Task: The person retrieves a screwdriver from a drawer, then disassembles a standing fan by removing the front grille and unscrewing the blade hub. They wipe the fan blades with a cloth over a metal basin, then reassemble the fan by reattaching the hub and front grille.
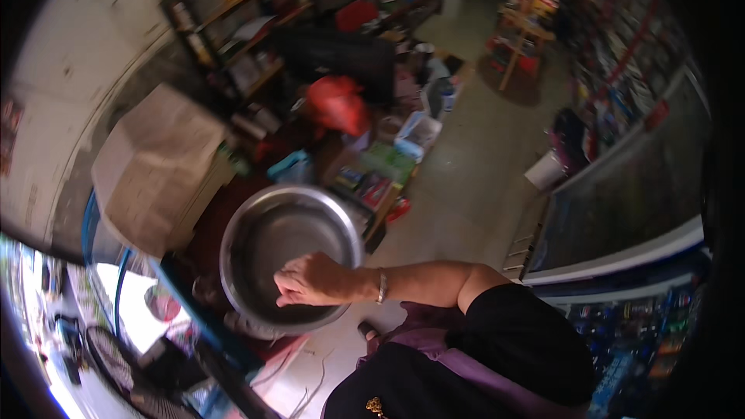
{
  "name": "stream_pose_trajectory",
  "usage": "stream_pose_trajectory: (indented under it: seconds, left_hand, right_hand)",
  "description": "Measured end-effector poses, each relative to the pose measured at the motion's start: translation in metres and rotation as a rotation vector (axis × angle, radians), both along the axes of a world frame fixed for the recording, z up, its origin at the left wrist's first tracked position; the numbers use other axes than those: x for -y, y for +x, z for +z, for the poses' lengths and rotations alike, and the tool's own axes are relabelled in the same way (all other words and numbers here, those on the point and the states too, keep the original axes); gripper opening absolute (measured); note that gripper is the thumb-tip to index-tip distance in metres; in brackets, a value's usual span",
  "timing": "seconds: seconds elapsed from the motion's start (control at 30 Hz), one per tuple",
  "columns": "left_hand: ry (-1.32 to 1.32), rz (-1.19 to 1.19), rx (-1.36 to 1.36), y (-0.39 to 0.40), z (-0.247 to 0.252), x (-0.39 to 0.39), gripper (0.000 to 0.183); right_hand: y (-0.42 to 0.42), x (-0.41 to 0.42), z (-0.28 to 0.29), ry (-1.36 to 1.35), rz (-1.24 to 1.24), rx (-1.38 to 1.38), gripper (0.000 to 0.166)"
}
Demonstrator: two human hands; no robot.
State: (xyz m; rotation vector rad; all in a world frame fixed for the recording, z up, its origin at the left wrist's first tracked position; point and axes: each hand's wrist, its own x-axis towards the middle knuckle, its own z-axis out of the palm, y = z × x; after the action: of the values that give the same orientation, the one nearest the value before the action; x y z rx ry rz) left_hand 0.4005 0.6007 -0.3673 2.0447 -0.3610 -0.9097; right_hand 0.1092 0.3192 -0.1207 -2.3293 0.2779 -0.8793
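My right hand (314,280) is over the near part of a round stainless steel basin (291,193). Its fingers are curled in, and nothing shows between them. A bracelet circles the wrist, and a black sleeve covers the upper arm. The basin's inner wall and floor look bare where my hand does not hide them. What supports the basin from below is hidden. My left hand is out of view. A pale blurred shape lies under the basin's near rim, too unclear to name.
A brown-covered box (163,157) stands left of the basin, with a black fan (110,361) below it. Beyond lie a red plastic bag (337,105) and low stacks of goods. A wooden stand (524,29) is farther off. A glass-topped cabinet (628,203) borders the right.
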Motion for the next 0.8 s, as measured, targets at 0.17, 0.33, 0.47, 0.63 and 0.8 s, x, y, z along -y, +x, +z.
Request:
stream_pose_trajectory:
  seconds: [0.17, 0.33, 0.47, 0.63, 0.8]
  left_hand:
    - [0.087, -0.285, -0.109, -0.155, -0.042, 0.169, 0.020]
    - [0.136, -0.577, -0.163, -0.330, -0.047, 0.333, 0.019]
    - [0.126, -0.744, -0.180, -0.436, -0.033, 0.455, 0.018]
    - [0.117, -0.820, -0.183, -0.535, -0.024, 0.580, 0.018]
    - [0.161, -0.875, -0.182, -0.621, -0.039, 0.710, 0.017]
  right_hand:
    - [-0.276, 0.074, -0.057, 0.294, -0.804, -0.030, 0.040]
    - [-0.471, 0.121, -0.042, 0.483, -1.100, 0.135, 0.037]
    - [-0.528, 0.194, -0.036, 0.411, -1.037, 0.199, 0.035]
    - [-0.578, 0.345, -0.019, 0.154, -0.969, 0.238, 0.037]
    - [-0.714, 0.514, -0.074, 0.245, -1.252, -0.037, 0.041]
